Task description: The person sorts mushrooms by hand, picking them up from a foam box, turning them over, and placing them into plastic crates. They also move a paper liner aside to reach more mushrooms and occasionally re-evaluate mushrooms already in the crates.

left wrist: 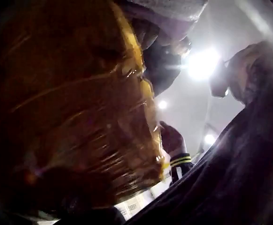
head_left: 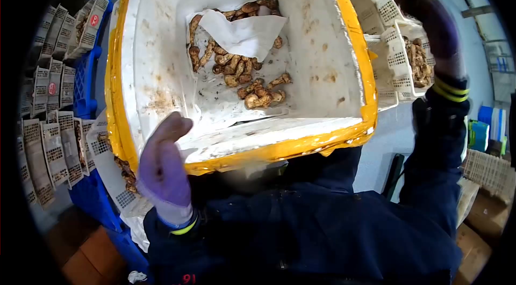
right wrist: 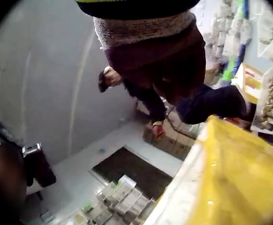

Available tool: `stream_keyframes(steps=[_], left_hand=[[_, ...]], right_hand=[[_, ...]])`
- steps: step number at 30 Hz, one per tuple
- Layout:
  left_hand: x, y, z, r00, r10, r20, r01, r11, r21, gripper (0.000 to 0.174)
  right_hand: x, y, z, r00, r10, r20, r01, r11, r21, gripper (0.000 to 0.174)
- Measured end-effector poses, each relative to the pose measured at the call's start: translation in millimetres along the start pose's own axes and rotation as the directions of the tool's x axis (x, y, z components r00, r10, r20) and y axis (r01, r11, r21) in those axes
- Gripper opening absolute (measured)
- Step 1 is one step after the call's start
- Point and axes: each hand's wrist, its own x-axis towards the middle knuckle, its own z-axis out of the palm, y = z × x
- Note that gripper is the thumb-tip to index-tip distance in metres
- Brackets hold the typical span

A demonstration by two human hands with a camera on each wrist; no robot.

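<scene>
A white foam box (head_left: 328,78) edged in yellow tape fills the middle of the head view. Brown mushrooms (head_left: 236,67) lie on its floor, partly covered by a white sheet (head_left: 244,32). My left hand (head_left: 164,172), in a purple glove, is at the box's near left corner, fingers extended over the rim. My right hand (head_left: 438,30), gloved and blurred, is raised beyond the box's right side, beside a white basket (head_left: 399,62) of mushrooms (head_left: 417,65). Nothing shows in its fingers; in the right wrist view the hand (right wrist: 162,61) is dark, above the yellow-taped edge.
Several white mesh baskets (head_left: 54,145) stand in rows at the left, near blue crates (head_left: 88,83). Mushrooms (head_left: 128,175) lie beside the box's left wall. Cardboard boxes (head_left: 486,212) are at the lower right. Another person (right wrist: 148,101) stands in the background of the right wrist view.
</scene>
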Motion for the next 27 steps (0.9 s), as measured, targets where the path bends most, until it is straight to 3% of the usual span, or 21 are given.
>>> stream_keyframes(steps=[1, 2, 3, 5, 6, 8, 9, 10, 12, 13, 15, 16, 17, 18, 19, 21, 22, 24, 26, 27], left_hand=[[0, -2, -9, 0.997, 0.054, -0.055, -0.058, 0.995, -0.082, 0.034], [1, -6, -27, 0.982, 0.169, -0.085, -0.164, 0.985, 0.061, 0.039], [5, -16, -45, 0.969, 0.208, -0.132, -0.209, 0.978, 0.0, 0.041], [13, -8, -52, 0.953, 0.08, -0.293, -0.067, 0.996, 0.053, 0.039], [17, -16, -63, 0.977, 0.006, -0.211, 0.027, 0.987, 0.157, 0.039], [18, -35, -68, 0.995, -0.056, -0.08, 0.067, 0.988, 0.14, 0.035], [17, -38, -65, 0.996, -0.087, -0.029, 0.09, 0.986, 0.141, 0.034], [20, -50, -67, 0.991, 0.13, 0.021, -0.131, 0.946, 0.297, 0.032], [22, -53, -67, 0.984, 0.18, 0.015, -0.178, 0.954, 0.24, 0.03], [21, -55, -66, 0.98, 0.195, -0.028, -0.186, 0.962, 0.199, 0.029], [29, -54, -78, 0.954, 0.276, 0.114, -0.297, 0.921, 0.252, 0.029], [27, -60, -83, 0.941, 0.299, 0.156, -0.334, 0.89, 0.31, 0.031], [29, -55, -86, 0.946, 0.238, 0.219, -0.305, 0.883, 0.358, 0.032], [30, -50, -88, 0.955, 0.182, 0.235, -0.26, 0.894, 0.364, 0.033], [31, -46, -88, 0.959, 0.13, 0.252, -0.22, 0.903, 0.369, 0.034], [31, -37, -87, 0.953, 0.063, 0.297, -0.192, 0.883, 0.428, 0.038], [30, -34, -87, 0.948, 0.034, 0.315, -0.184, 0.87, 0.458, 0.04], [30, -39, -90, 0.934, 0.076, 0.348, -0.225, 0.884, 0.41, 0.041], [30, -41, -94, 0.924, 0.089, 0.373, -0.244, 0.887, 0.392, 0.041], [31, -41, -95, 0.921, 0.081, 0.382, -0.242, 0.886, 0.395, 0.041]], right_hand=[[32, -58, 33, 0.998, -0.064, 0.008, 0.064, 0.994, -0.089, 0.031], [63, -115, 65, 0.992, -0.128, 0.016, 0.128, 0.976, -0.177, 0.027], [86, -147, 92, 0.978, -0.195, 0.08, 0.209, 0.943, -0.258, 0.027], [123, -175, 140, 0.934, -0.205, 0.292, 0.288, 0.916, -0.28, 0.027], [140, -179, 169, 0.892, -0.162, 0.421, 0.292, 0.919, -0.264, 0.028], [175, -167, 221, 0.758, -0.031, 0.651, 0.235, 0.945, -0.227, 0.028], [191, -152, 249, 0.667, 0.065, 0.742, 0.163, 0.959, -0.231, 0.029], [202, -132, 277, 0.564, 0.188, 0.804, 0.071, 0.959, -0.275, 0.029], [211, -83, 339, 0.309, 0.413, 0.857, -0.06, 0.907, -0.416, 0.03], [209, -60, 371, 0.178, 0.491, 0.853, -0.058, 0.871, -0.489, 0.031], [193, -6, 434, -0.099, 0.548, 0.831, 0.211, 0.827, -0.52, 0.033], [180, -3, 424, -0.13, 0.552, 0.823, -0.095, 0.82, -0.565, 0.029], [172, 13, 440, -0.287, 0.383, 0.878, 0.406, 0.879, -0.251, 0.027], [150, 49, 462, -0.494, 0.276, 0.825, 0.715, 0.669, 0.204, 0.027], [122, 77, 463, -0.357, 0.36, 0.862, 0.694, 0.72, -0.014, 0.025], [65, 133, 465, -0.054, 0.498, 0.865, 0.479, 0.773, -0.415, 0.023], [7, 210, 467, 0.147, 0.521, 0.841, 0.47, 0.712, -0.523, 0.03], [23, 130, 452, 0.032, 0.54, 0.841, 0.392, 0.767, -0.508, 0.033], [9, 117, 454, 0.11, 0.548, 0.829, 0.332, 0.766, -0.551, 0.035], [0, 113, 456, 0.231, 0.57, 0.789, 0.262, 0.744, -0.614, 0.035]])
